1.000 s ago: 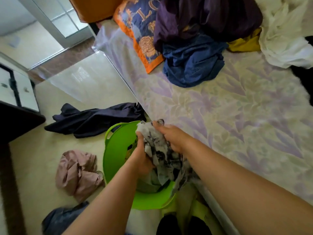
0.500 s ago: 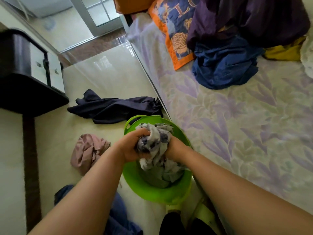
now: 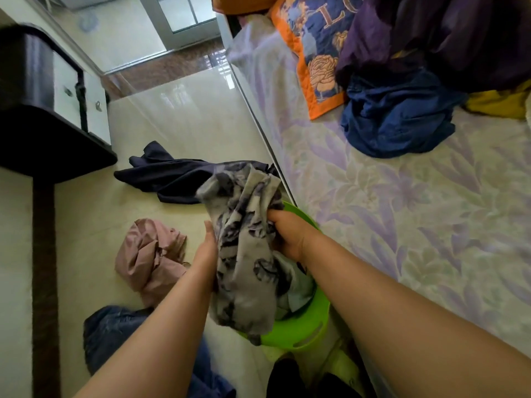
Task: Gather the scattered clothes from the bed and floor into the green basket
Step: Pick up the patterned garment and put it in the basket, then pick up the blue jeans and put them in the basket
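Observation:
The green basket (image 3: pixel 311 330) stands on the floor against the bed's side, mostly covered by a grey cloth with dark flower print (image 3: pixel 244 248). My right hand (image 3: pixel 287 235) grips that cloth at its right edge, over the basket. My left hand (image 3: pixel 205 251) presses flat against the cloth's left side. The cloth's lower end hangs over the basket's near rim. On the floor lie a dark navy garment (image 3: pixel 169 176), a pink garment (image 3: pixel 149 257) and a blue denim piece (image 3: pixel 115 331). On the bed (image 3: pixel 402 225) lie a blue garment (image 3: pixel 399 116), a purple one (image 3: pixel 436 35) and a yellow one (image 3: pixel 500 101).
An orange-edged pillow (image 3: pixel 313 44) lies at the head of the bed. A dark cabinet with white drawers (image 3: pixel 43 104) stands at the left. Glossy tiled floor (image 3: pixel 184 110) runs between cabinet and bed toward a glass door (image 3: pixel 184 15).
The printed cloth, bunched between both hands over the basket before, is now lifted and spread taller. My left hand has opened flat against it. The view has shifted a little.

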A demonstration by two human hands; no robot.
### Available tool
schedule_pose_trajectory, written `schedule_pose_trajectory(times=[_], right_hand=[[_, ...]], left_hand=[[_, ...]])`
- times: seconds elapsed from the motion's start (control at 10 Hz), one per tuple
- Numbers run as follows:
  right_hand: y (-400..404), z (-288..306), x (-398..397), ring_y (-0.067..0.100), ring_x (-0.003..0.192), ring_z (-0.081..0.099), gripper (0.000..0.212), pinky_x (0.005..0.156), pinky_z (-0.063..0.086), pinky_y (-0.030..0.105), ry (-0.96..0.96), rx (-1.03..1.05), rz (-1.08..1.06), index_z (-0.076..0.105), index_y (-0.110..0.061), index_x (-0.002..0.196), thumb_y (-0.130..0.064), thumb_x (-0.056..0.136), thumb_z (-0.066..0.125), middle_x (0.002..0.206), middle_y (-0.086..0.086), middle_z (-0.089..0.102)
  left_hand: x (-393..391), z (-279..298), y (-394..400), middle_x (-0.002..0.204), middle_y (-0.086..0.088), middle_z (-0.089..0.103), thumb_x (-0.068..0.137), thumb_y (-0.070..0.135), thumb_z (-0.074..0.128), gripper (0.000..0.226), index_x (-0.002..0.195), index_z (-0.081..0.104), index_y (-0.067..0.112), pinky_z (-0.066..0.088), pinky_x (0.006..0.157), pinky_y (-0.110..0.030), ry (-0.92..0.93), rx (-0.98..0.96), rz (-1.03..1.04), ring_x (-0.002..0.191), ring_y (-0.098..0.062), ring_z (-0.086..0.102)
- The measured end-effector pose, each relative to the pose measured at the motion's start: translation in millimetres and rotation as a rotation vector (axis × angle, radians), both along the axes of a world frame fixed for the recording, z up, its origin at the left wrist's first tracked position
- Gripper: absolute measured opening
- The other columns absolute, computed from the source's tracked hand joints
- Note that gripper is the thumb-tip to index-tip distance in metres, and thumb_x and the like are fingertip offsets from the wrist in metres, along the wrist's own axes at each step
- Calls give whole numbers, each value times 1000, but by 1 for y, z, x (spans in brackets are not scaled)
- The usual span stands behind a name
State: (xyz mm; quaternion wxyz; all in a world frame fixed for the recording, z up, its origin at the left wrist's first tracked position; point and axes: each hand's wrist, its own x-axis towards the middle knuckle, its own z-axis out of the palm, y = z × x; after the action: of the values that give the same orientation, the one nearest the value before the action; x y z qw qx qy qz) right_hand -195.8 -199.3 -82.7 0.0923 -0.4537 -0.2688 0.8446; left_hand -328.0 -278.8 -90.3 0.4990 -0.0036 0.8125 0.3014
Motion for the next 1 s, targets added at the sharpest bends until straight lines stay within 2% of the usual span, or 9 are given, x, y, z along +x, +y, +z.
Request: schedule_pose_trajectory(times=[0.1,0.2,0.3,0.4,0.6,0.7,0.8,0.9,1.0], right_hand=[[-1,-17,6,25,76,63,19,76,52,37,-182,0,65,67,-9,102,-16,96,50,86,9,68],[-14,-52,12,31,83,66,24,82,57,42,-444,32,153,67,-9,98,-24,82,58,94,16,70],[-14,-90,11,38,113,57,67,96,49,44,-734,105,206,48,-7,133,-48,81,57,128,17,57],[-9,-87,7,34,109,54,60,90,45,41,-843,152,215,32,-8,147,-39,97,46,135,17,49],[6,-102,1,31,114,55,56,91,46,39,-840,205,180,31,-17,148,-28,97,52,141,12,47],[16,-102,2,25,83,57,56,70,44,34,-841,215,142,33,-17,146,-24,94,52,127,13,57],[41,-100,5,29,95,62,53,71,45,34,-849,240,90,40,-16,140,-22,90,53,119,14,62],[75,-92,10,28,101,61,53,74,44,31,-848,250,51,37,-17,142,-20,91,51,123,13,60],[111,-88,23,28,111,57,54,86,47,34,-856,279,-12,35,-20,143,-19,91,49,134,10,53]], left_hand=[[-3,-33,-4,118,-16,67,71,90,29,98,119,65,12,47,100,-50,-223,-20,96,107,-36,63],[0,-56,-8,125,-16,63,80,83,25,94,127,58,8,47,99,-49,-203,-96,11,113,-36,59],[0,-64,-4,128,-17,60,91,70,25,79,132,53,8,44,101,-43,-170,-156,-168,117,-33,57],[-6,-77,2,130,-18,60,96,61,26,72,130,54,4,44,104,-43,-132,-175,-293,121,-34,56],[-6,-89,30,133,-15,58,99,49,35,59,133,51,3,50,86,-33,-187,-113,-341,123,-32,56],[5,-81,50,133,-13,58,99,52,35,62,132,52,3,46,72,-28,-231,-114,-357,115,-28,60],[11,-76,83,132,-16,59,99,51,34,61,132,52,4,45,67,-28,-238,-71,-423,102,-23,59],[22,-73,118,135,-18,55,103,39,33,50,135,47,3,48,91,-36,-176,-17,-559,115,-32,58],[41,-60,162,139,-17,52,103,39,32,52,139,43,4,49,79,-34,-210,-6,-574,117,-30,56]])
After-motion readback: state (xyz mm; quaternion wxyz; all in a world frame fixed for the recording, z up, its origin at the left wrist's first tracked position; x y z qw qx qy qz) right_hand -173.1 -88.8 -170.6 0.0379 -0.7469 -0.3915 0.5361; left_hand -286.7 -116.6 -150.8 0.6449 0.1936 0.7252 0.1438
